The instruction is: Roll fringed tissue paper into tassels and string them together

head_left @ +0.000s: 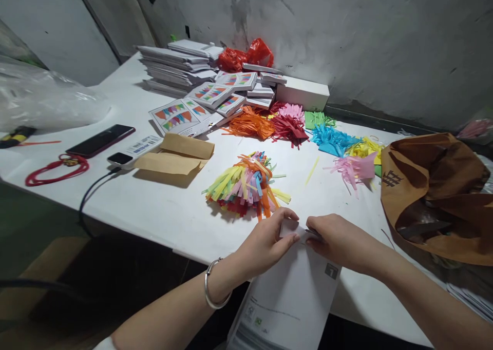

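Observation:
A white printed pack (288, 293), marked with a "1", stands upright against the table's front edge. My left hand (269, 242) is closed on its upper corner, thumb and fingers pinching a white flap (289, 229). At the same end, my right hand (337, 239) is closed around a thin dark tool (314, 232); most of it is hidden, so its kind is unclear. Just beyond both hands lies a bunch of multicoloured paper fringe (246, 186).
Printed flat packs (181, 115) and a white stack (177, 65) lie at the back. Coloured fringe bundles (250, 124) spread rightward to a brown bag (404, 186). Brown paper (173, 157), a scanner-like device (133, 152), and a phone (100, 139) are on the left.

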The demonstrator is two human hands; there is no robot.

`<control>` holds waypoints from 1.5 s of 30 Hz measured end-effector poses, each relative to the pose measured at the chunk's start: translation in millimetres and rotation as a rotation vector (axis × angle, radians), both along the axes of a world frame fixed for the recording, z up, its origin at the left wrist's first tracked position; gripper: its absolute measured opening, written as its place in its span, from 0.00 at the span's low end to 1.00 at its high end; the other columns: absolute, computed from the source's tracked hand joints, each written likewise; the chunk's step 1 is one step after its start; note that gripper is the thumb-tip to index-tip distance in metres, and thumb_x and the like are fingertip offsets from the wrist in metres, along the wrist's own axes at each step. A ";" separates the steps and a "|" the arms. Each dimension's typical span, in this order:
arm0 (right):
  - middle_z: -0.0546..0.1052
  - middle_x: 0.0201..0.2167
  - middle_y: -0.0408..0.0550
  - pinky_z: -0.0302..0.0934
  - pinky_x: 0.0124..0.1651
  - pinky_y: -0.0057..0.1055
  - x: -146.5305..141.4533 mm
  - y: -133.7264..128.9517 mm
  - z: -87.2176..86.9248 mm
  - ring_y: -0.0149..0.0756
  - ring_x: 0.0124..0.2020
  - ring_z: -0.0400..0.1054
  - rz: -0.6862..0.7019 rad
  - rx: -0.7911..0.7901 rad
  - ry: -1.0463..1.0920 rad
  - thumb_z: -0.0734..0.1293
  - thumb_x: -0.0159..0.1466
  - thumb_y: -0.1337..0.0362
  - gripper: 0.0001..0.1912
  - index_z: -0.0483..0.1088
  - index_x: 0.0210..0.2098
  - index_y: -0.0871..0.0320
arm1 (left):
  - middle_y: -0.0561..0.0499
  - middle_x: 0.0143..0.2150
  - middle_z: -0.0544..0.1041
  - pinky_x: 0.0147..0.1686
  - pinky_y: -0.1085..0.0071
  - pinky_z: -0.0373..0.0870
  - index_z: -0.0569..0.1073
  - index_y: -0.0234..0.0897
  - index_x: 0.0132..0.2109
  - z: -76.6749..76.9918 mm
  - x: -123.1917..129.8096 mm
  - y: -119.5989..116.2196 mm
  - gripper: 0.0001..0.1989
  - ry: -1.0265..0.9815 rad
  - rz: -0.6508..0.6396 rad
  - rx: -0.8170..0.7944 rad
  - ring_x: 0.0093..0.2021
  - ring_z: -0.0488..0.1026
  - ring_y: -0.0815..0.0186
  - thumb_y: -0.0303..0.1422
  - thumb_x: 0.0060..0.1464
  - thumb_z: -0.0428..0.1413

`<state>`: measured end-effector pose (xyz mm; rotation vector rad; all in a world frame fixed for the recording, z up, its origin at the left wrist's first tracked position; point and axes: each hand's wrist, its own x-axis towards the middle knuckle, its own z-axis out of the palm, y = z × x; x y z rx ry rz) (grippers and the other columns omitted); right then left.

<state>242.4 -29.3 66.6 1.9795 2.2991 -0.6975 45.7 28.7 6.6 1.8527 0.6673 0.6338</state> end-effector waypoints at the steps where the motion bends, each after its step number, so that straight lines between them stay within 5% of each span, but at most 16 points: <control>1: 0.71 0.26 0.43 0.42 0.28 0.29 -0.3 0.5 0.1 0.32 0.26 0.58 0.012 0.000 -0.017 0.63 0.62 0.67 0.08 0.58 0.28 0.55 | 0.52 0.40 0.74 0.31 0.71 0.61 0.67 0.41 0.50 0.4 -0.3 0.3 0.12 0.009 0.001 0.007 0.31 0.67 0.67 0.33 0.59 0.56; 28: 0.66 0.23 0.37 0.44 0.24 0.25 -2.4 9.7 5.5 0.26 0.23 0.55 0.090 -0.134 0.085 0.65 0.56 0.71 0.08 0.58 0.28 0.55 | 0.61 0.24 0.60 0.25 0.73 0.53 0.65 0.40 0.50 5.3 -3.9 -3.6 0.12 -0.013 -0.073 -0.008 0.24 0.59 0.69 0.30 0.59 0.54; 38: 0.63 0.21 0.36 0.42 0.24 0.26 -1.7 5.6 9.4 0.26 0.21 0.54 0.037 -0.121 0.064 0.63 0.55 0.71 0.09 0.57 0.25 0.55 | 0.60 0.26 0.64 0.27 0.72 0.56 0.66 0.40 0.52 7.1 -5.2 -4.3 0.12 0.002 -0.088 0.023 0.24 0.61 0.69 0.32 0.62 0.54; 45: 0.65 0.21 0.36 0.44 0.25 0.26 -0.7 9.1 13.0 0.26 0.23 0.55 0.065 -0.181 0.133 0.66 0.57 0.70 0.08 0.60 0.25 0.56 | 0.52 0.37 0.75 0.36 0.70 0.63 0.67 0.41 0.50 7.3 -3.9 -6.2 0.10 0.011 -0.076 0.048 0.34 0.70 0.64 0.30 0.62 0.52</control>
